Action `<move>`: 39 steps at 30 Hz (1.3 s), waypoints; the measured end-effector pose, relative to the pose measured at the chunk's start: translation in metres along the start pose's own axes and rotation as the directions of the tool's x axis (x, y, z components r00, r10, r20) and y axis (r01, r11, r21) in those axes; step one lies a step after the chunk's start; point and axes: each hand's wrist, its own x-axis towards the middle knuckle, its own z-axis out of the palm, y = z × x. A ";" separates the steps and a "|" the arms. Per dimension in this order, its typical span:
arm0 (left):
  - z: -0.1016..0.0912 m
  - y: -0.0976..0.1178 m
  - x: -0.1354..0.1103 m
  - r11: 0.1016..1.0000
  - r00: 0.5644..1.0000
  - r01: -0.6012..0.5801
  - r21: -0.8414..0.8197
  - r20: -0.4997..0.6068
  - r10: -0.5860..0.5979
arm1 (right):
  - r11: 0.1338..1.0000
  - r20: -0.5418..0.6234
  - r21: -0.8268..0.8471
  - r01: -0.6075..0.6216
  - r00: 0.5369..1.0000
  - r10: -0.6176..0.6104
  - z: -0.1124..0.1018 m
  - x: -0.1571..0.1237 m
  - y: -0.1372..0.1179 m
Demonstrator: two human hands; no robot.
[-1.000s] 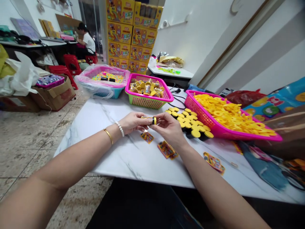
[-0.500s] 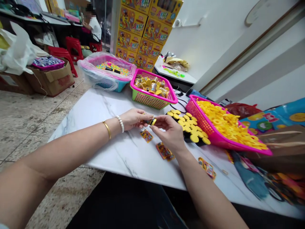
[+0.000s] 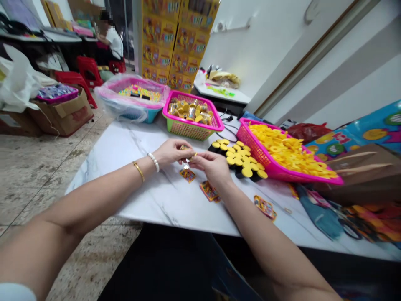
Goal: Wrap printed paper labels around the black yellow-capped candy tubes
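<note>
My left hand [image 3: 171, 151] and my right hand [image 3: 210, 166] meet over the white marble table [image 3: 131, 167], fingers pinched together on a small yellow-capped tube [image 3: 188, 154] held between them. Most of the tube is hidden by my fingers. Colourful sticker labels [image 3: 188, 174] lie on the table just below my hands, with more labels [image 3: 209, 191] under my right wrist. A black tray of yellow-capped tubes [image 3: 239, 159] stands just right of my right hand.
A pink basket of yellow rings [image 3: 286, 152] sits at the right. A pink-and-green basket of finished tubes [image 3: 191, 119] and a bag-lined basket of coloured beads [image 3: 134, 98] stand behind. Yellow cartons [image 3: 178, 39] are stacked at the back. A person [image 3: 109, 39] sits far left.
My hands stay together on the small tube and have turned it, so less of it shows now. The camera has shifted slightly, moving everything a little left in view.
</note>
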 end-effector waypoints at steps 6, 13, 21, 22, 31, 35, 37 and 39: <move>-0.020 0.001 0.001 0.981 0.981 0.193 -0.025 0.029 -0.192 | 0.898 -0.016 -0.251 0.363 0.925 -0.378 -0.004 0.004 0.004; -0.008 0.004 -0.001 0.998 1.000 0.002 0.058 0.028 -0.004 | 0.997 -0.024 0.058 -0.052 0.998 0.054 0.009 0.004 0.002; -0.003 -0.004 0.002 0.972 0.971 0.235 0.014 -0.054 -0.234 | 0.998 0.154 0.063 -0.015 0.988 0.005 -0.006 0.006 -0.004; -0.004 -0.004 0.002 0.966 0.966 0.254 -0.043 -0.031 -0.255 | 0.999 0.174 0.049 0.015 0.984 -0.024 -0.008 0.005 -0.005; -0.009 -0.005 0.005 0.841 0.927 0.371 -0.394 0.207 -0.313 | 0.984 0.098 0.106 0.144 0.983 -0.154 -0.005 0.004 -0.004; -0.004 -0.008 0.005 0.822 0.926 0.374 -0.430 0.218 -0.307 | 0.979 0.042 0.174 0.109 0.992 -0.118 0.000 -0.002 0.002; -0.003 -0.007 0.003 0.805 0.919 0.392 -0.446 0.219 -0.326 | 0.977 0.018 0.194 0.087 0.996 -0.092 0.004 -0.004 0.006; -0.003 -0.004 0.002 0.782 0.915 0.403 -0.475 0.212 -0.343 | 0.980 0.011 0.189 0.058 0.998 -0.061 0.006 0.002 0.006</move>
